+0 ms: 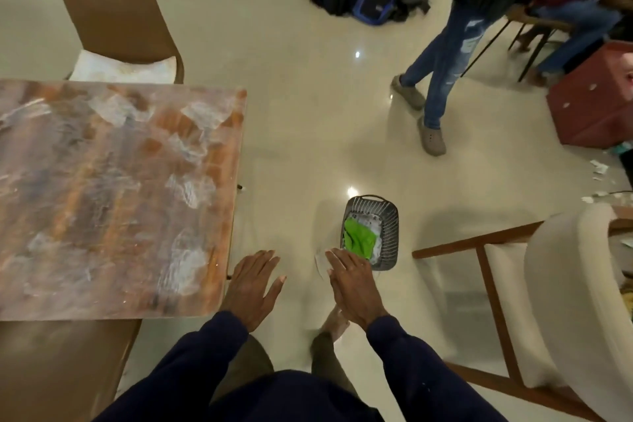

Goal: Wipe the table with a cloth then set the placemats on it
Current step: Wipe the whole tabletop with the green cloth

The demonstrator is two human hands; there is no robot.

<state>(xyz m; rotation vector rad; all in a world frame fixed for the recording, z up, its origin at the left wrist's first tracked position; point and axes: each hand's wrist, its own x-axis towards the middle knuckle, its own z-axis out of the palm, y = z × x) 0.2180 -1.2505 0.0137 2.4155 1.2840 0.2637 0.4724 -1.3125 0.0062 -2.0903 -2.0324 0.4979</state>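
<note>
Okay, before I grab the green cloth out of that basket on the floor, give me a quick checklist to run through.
1. Green cloth lies on top in the basket on the floor: ok.
2. Right hand empty, fingers straight, above the basket's near edge: ok.
3. Left hand empty, open, by the table corner: ok.
4. Table clean: not ok, white smears across it.
5. Placemats located: cannot tell; something white lies under the cloth.
6. Standing person clear of the basket: ok.
</note>
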